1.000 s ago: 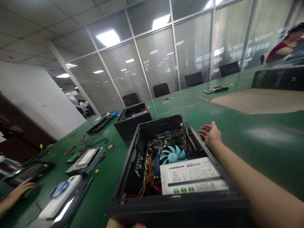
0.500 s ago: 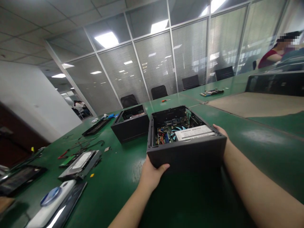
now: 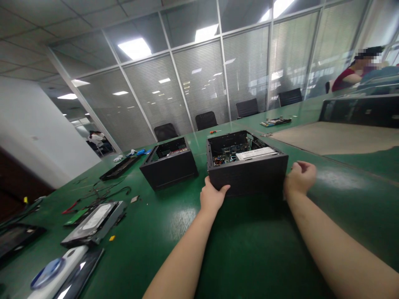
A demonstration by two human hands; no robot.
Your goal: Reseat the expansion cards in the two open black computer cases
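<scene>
Left hand (image 3: 213, 196) gripping corner of computer case (image 3: 249, 178); right hand (image 3: 301, 178) half-curling alongside, hold unclear. Case lying uncovered, power supply (image 3: 257, 153) sitting inside.

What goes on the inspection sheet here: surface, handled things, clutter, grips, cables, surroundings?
Surface: glossy green table.
Handled things: open-topped black computer case.
Clutter: second case, also open-topped, at left; hard drive; orange-handled screwdriver beyond the cases.
Left grip: on the black computer case's near left corner.
Right grip: fingers curled, beside its right side; contact unclear.
Cables: loose cables, red and black, behind the hard drive.
Surroundings: chairs, glass partition, seated person at right.
</scene>
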